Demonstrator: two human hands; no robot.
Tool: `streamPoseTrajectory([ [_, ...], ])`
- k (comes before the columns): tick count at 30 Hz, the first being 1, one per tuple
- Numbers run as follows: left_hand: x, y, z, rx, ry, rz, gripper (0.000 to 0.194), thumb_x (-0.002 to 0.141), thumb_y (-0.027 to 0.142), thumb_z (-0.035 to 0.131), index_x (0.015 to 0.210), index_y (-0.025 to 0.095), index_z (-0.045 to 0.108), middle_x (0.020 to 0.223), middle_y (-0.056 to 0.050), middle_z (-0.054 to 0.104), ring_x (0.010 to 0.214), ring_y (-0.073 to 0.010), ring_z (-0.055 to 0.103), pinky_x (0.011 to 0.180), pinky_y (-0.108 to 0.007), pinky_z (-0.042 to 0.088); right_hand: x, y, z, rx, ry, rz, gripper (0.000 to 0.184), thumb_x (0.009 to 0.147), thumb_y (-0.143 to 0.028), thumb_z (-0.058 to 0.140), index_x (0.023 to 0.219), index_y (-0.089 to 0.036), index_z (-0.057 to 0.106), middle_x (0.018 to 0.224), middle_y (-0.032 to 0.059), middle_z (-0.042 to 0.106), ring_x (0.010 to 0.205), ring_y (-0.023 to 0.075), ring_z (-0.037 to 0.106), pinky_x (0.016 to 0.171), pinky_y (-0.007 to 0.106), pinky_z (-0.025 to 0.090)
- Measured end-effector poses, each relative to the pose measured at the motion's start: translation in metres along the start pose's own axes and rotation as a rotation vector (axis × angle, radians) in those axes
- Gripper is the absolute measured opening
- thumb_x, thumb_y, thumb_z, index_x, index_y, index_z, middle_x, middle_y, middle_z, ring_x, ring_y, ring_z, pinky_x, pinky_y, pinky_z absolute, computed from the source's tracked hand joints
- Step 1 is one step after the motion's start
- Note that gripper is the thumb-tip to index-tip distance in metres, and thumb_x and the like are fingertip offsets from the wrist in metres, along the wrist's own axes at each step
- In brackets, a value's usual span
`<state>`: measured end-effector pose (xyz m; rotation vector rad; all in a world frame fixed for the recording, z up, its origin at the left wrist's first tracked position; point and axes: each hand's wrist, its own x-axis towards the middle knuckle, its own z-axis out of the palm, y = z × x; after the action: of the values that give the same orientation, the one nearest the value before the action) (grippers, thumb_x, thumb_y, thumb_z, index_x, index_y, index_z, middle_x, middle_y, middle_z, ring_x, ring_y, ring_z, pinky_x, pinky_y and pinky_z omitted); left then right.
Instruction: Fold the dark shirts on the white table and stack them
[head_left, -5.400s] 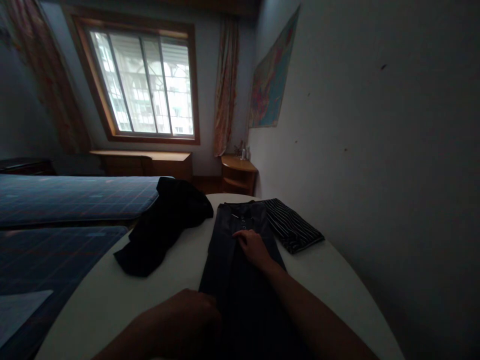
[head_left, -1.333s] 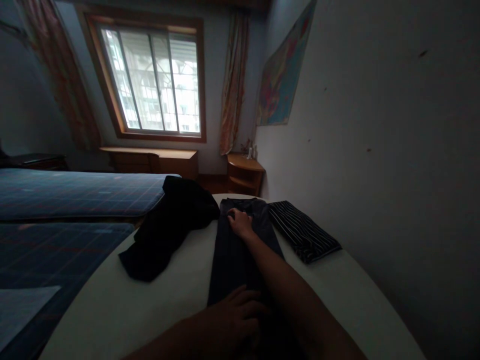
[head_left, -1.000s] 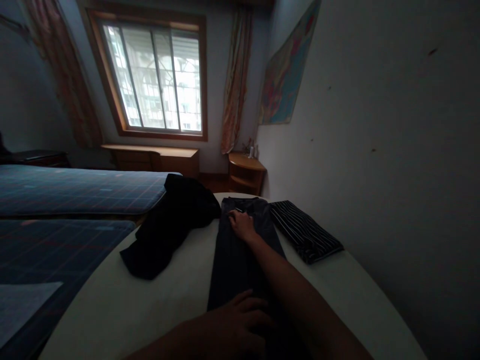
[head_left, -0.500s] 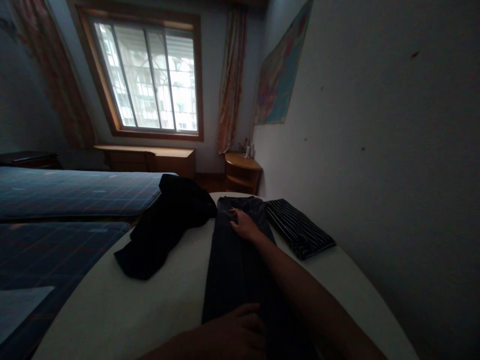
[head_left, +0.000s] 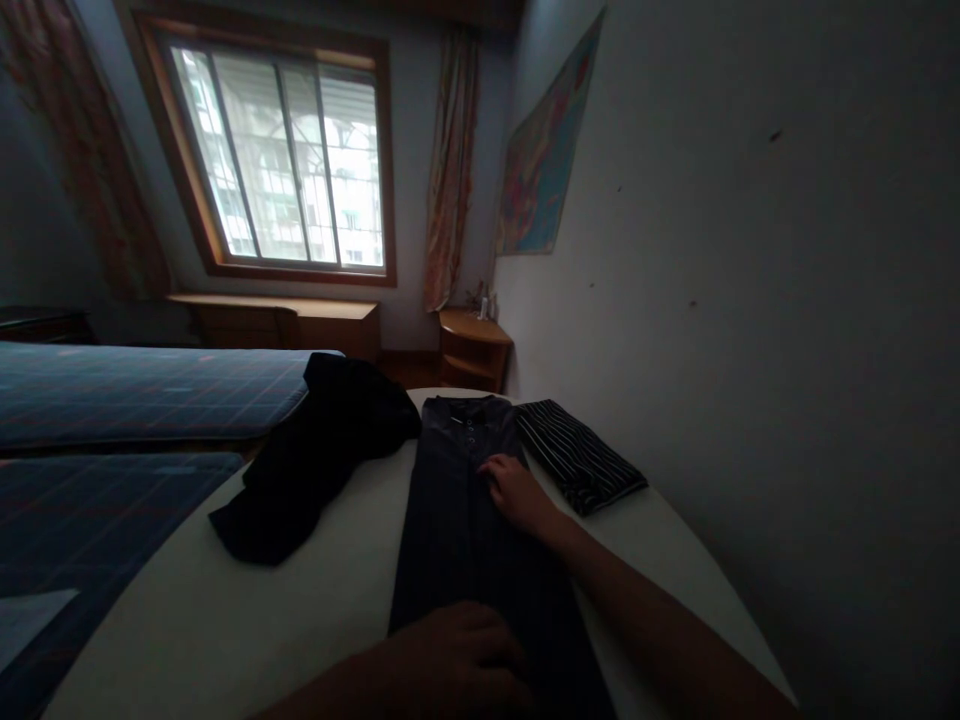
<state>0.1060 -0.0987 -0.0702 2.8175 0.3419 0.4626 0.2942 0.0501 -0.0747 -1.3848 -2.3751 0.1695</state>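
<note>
A long dark garment (head_left: 450, 520), which looks like trousers, lies flat on a round white table (head_left: 315, 620), its length running away from me. Several small round buttons or rings show near its far end. My right hand (head_left: 517, 495) rests palm down on the garment's right half, below the buttons, fingers stretched out. Across the near part lies my left hand (head_left: 469, 650), fingers loosely spread over the cloth; its lower side is dark and hard to make out. A folded black garment with white stripes (head_left: 581, 455) sits at the right. At the left is a crumpled black garment (head_left: 322, 455).
Beds with blue plaid mattresses (head_left: 150, 395) stand to the left, beside the table edge. Beyond the table are a wooden desk (head_left: 337, 318) and a corner shelf (head_left: 474, 330). A white wall (head_left: 750, 400) runs close along the right.
My right hand has drawn back from the garment's far end toward me and to the right, uncovering the buttons. My left hand stays on the near part. The view has turned slightly.
</note>
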Motion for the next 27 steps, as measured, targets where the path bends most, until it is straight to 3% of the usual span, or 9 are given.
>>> streamPoseTrajectory([
  [5, 0.001, 0.003, 0.001, 0.100, -0.013, 0.033, 0.015, 0.096, 0.033, 0.057, 0.108, 0.027, 0.064, 0.117, 0.004, 0.067, 0.105, -0.0125, 0.060, 0.090, -0.025, 0.042, -0.045, -0.004, -0.004, 0.013, -0.094, -0.059, 0.041, 0.096, -0.022, 0.046, 0.136, -0.017, 0.056, 0.144, 0.0120, 0.051, 0.136, 0.0238, 0.042, 0.115, 0.040, 0.031],
  [10, 0.006, 0.006, 0.008, 0.196, 0.033, 0.135, 0.012, 0.097, 0.031, 0.056, 0.104, 0.023, 0.062, 0.110, 0.005, 0.071, 0.099, -0.0119, 0.060, 0.091, -0.027, 0.040, -0.066, -0.010, -0.011, 0.032, -0.183, -0.041, 0.047, 0.100, -0.036, 0.043, 0.146, -0.026, 0.044, 0.156, 0.0083, 0.037, 0.146, 0.0266, 0.028, 0.118, 0.051, 0.023],
  [15, 0.007, 0.008, 0.019, 0.282, 0.055, 0.165, 0.013, 0.098, 0.032, 0.053, 0.099, 0.021, 0.061, 0.105, 0.007, 0.072, 0.092, -0.0096, 0.061, 0.084, -0.024, 0.041, -0.067, -0.009, -0.017, 0.027, -0.182, -0.097, 0.041, 0.100, -0.031, 0.042, 0.139, -0.030, 0.053, 0.152, 0.0067, 0.043, 0.143, 0.0264, 0.033, 0.117, 0.049, 0.025],
  [22, 0.004, 0.011, 0.018, 0.258, 0.004, 0.145, 0.013, 0.094, 0.033, 0.061, 0.093, 0.021, 0.059, 0.096, 0.005, 0.071, 0.084, -0.0094, 0.062, 0.075, -0.025, 0.041, -0.050, -0.007, -0.016, -0.110, -0.099, -0.166, 0.039, 0.095, -0.013, 0.046, 0.124, -0.030, 0.066, 0.137, 0.0070, 0.057, 0.120, 0.0232, 0.055, 0.103, 0.040, 0.041],
  [27, 0.001, 0.000, 0.043, 0.132, -0.066, 0.076, 0.017, 0.095, 0.037, 0.059, 0.098, 0.021, 0.058, 0.086, 0.004, 0.069, 0.072, -0.0088, 0.061, 0.062, -0.023, 0.041, -0.044, -0.014, -0.019, -0.216, -0.114, -0.162, 0.028, 0.094, -0.016, 0.051, 0.113, -0.026, 0.070, 0.118, 0.0084, 0.066, 0.104, 0.0226, 0.061, 0.093, 0.037, 0.043],
])
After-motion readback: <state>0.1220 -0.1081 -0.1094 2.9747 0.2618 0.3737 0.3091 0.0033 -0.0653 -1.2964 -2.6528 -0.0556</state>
